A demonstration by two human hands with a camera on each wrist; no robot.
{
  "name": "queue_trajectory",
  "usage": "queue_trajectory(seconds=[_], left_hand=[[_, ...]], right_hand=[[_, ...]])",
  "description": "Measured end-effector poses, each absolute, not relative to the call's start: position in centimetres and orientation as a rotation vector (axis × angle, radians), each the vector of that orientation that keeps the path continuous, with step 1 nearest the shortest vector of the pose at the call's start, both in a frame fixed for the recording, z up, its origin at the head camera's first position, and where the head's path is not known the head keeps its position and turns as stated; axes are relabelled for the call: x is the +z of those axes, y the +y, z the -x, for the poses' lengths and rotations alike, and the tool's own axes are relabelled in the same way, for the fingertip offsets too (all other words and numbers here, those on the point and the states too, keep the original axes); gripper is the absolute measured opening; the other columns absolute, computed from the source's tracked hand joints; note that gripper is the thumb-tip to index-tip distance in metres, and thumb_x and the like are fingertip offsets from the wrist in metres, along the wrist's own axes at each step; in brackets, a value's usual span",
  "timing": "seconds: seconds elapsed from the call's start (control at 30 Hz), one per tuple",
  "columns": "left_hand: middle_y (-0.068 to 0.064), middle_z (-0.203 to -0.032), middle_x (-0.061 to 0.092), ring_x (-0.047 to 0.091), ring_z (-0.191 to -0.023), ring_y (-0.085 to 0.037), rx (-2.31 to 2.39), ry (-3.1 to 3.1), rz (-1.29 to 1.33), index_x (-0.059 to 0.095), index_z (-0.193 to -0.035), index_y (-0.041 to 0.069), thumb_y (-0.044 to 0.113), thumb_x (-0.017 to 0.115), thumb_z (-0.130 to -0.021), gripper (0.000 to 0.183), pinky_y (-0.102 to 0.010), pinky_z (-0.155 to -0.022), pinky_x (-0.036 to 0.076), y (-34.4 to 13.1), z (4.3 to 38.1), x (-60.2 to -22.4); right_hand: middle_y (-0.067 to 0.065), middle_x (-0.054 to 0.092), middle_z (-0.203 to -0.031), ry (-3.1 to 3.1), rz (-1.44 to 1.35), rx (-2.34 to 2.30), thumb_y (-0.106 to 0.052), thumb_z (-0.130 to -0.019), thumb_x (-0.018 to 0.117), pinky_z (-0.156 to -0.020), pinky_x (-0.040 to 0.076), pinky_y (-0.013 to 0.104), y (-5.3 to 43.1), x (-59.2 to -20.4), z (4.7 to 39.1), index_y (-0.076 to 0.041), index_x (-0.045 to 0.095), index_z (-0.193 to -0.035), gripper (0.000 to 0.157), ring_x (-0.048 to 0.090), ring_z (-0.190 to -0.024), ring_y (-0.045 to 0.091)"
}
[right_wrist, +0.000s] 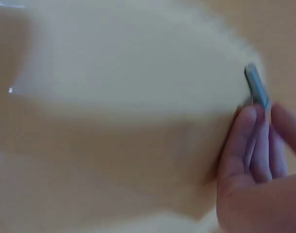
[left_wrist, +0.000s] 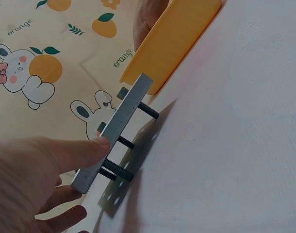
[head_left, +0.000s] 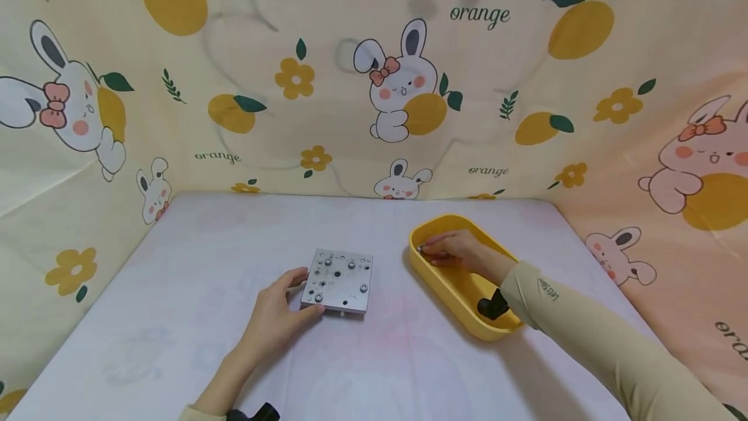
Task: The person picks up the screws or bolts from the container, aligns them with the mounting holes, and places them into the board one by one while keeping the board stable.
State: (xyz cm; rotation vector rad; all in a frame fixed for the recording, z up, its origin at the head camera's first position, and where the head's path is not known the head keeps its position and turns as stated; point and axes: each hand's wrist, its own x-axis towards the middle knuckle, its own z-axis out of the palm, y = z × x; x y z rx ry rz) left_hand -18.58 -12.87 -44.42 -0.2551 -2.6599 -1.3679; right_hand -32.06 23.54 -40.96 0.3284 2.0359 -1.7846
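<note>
Tabletop, white and cloth-covered point(head_left: 234, 239), carries both things in the head view. A flat, square, silver metal plate point(head_left: 341, 284) sits roughly midway between its left and right edges, with the left hand point(head_left: 280, 309) gripping the plate's near left corner, thumb on one side and fingers on the other. Closer to the tabletop's right edge, a yellow, oblong plastic tray point(head_left: 444, 297) lies aslant, and the right hand point(head_left: 461, 253) reaches into the end nearer the far edge. A black device point(head_left: 493, 306) at the right wrist overlaps the tray; if it caught the rim as the arm lifted, the tray could slide or tip.

From the left wrist, dark threaded bolts point(left_wrist: 118, 169) stick out beneath the plate, which stands clear of its shadow on the tabletop. Whether every tip touches the cloth cannot be told. Because the grip is at one corner only, a push on the opposite corner would probably make the plate rock or turn, and loose bolts could ride up.

From the right wrist, thumb and fingers pinch a small, grey metal piece point(right_wrist: 256, 83), most of it jutting past the fingertips. So slight a hold could let it twist or drop, above all if it struck the tray's wall; blur hides how near that is.
</note>
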Motion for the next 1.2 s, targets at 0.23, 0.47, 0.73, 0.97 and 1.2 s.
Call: queue_trajectory(seconds=[0.23, 0.47, 0.73, 0.97, 1.2], left_hand=[[-0.016, -0.129, 0.06, 0.052, -0.123, -0.035, -1.38, -2.633, 0.268, 0.054, -0.135, 0.002, 0.019, 0.088, -0.073, 0.072, -0.053, -0.104, 0.037, -12.8, 18.5, -44.5], [-0.016, -0.127, 0.062, 0.054, -0.121, -0.034, -1.393, -2.608, 0.278, 0.056, -0.133, 0.002, 0.018, 0.088, -0.073, 0.07, -0.052, -0.103, 0.039, -12.7, 18.3, -44.6], [-0.016, -0.125, 0.063, 0.055, -0.119, -0.034, -1.379, -2.599, 0.281, 0.057, -0.132, 0.003, 0.019, 0.088, -0.073, 0.069, -0.053, -0.102, 0.04, -12.7, 18.3, -44.6], [-0.016, -0.127, 0.062, 0.055, -0.12, -0.034, -1.388, -2.613, 0.278, 0.056, -0.133, 0.003, 0.021, 0.088, -0.074, 0.069, -0.053, -0.102, 0.04, -12.9, 18.3, -44.5], [-0.015, -0.127, 0.062, 0.054, -0.121, -0.033, -1.389, -2.625, 0.269, 0.056, -0.133, 0.004, 0.018, 0.088, -0.074, 0.069, -0.052, -0.103, 0.039, -12.9, 18.3, -44.6]], right_hand=[[0.01, 0.073, -0.092, 2.102, -0.229, -1.644, -0.002, -0.088, 0.073, -0.079, 0.057, 0.034, 23.7, -41.2, 32.5, 0.008, 0.067, -0.115, 0.029, 0.068, -0.078, 0.018], [0.01, 0.072, -0.095, 2.226, -0.152, -1.456, -0.002, -0.085, 0.075, -0.074, 0.057, 0.031, 23.3, -41.3, 32.5, 0.003, 0.073, -0.106, 0.022, 0.066, -0.077, 0.019], [0.01, 0.072, -0.092, 2.307, -0.027, -1.351, 0.002, -0.085, 0.074, -0.069, 0.056, 0.03, 23.1, -41.3, 32.5, 0.005, 0.072, -0.105, 0.021, 0.063, -0.071, 0.017], [0.009, 0.071, -0.089, 2.291, 0.072, -1.364, 0.004, -0.086, 0.071, -0.068, 0.056, 0.03, 23.1, -41.3, 32.5, 0.006, 0.072, -0.103, 0.017, 0.062, -0.071, 0.017], [0.007, 0.071, -0.092, 2.141, 0.209, -1.479, 0.003, -0.089, 0.067, -0.07, 0.052, 0.027, 24.0, -41.5, 32.5, 0.005, 0.07, -0.107, 0.019, 0.061, -0.076, 0.017]])
